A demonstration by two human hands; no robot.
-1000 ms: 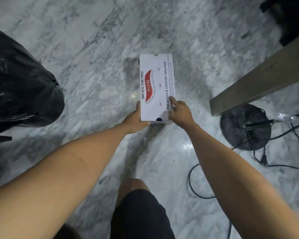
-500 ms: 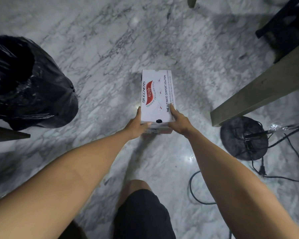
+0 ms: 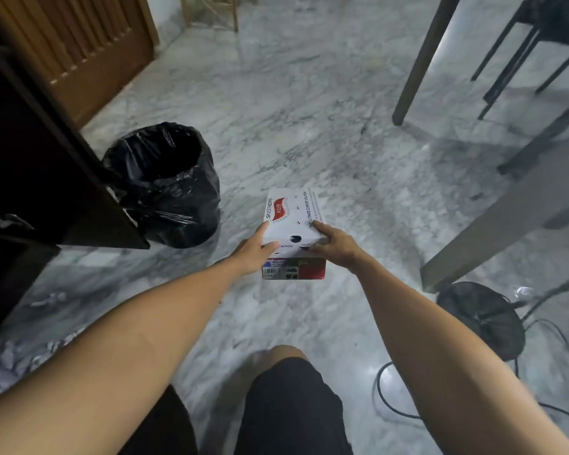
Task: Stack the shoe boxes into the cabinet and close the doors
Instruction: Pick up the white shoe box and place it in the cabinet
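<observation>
Shoe box (image 3: 291,221) held above marble floor (image 3: 309,133), lid up, near end toward body. Left hand (image 3: 255,252) and right hand (image 3: 334,243) gripping near corners, fingers curled over lid edges. Black-lined bin (image 3: 168,185) just left; dark cabinet door (image 3: 46,178) beside bin.

Box (image 3: 291,213): white lid, red oval logo, black lettering; red end panel. Bin liner (image 3: 168,185): glossy black. Floor (image 3: 309,110): grey-white marble veining. Door (image 3: 79,44): brown slatted wood. Shorts (image 3: 293,408): black. Cables (image 3: 408,412): black.
</observation>
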